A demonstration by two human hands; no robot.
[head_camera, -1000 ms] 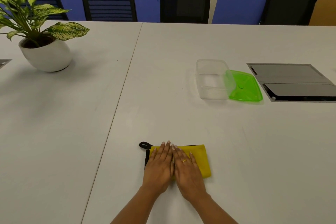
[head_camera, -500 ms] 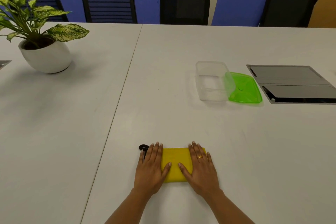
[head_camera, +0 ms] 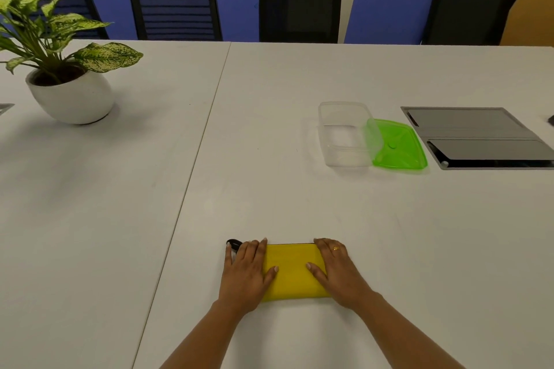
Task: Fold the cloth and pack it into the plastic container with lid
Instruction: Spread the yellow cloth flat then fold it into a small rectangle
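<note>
A yellow cloth (head_camera: 293,271), folded into a flat rectangle with a black loop (head_camera: 234,243) at its far left corner, lies near the front of the white table (head_camera: 299,204). My left hand (head_camera: 247,274) lies flat on the cloth's left end, fingers spread. My right hand (head_camera: 338,271), with a ring, lies flat on its right end. Neither hand grips the cloth. Far to the right stands an empty clear plastic container (head_camera: 344,135). Its green lid (head_camera: 397,145) leans against the container's right side.
A potted plant in a white pot (head_camera: 70,96) stands at the far left. A grey hatch panel (head_camera: 479,138) is set into the table right of the lid. A seam (head_camera: 192,165) runs between the two table tops. Black chairs (head_camera: 299,3) line the far edge.
My two hands, side by side on the middle of the cloth a second ago, have slid apart to its left and right ends. The cloth has stayed in place.
</note>
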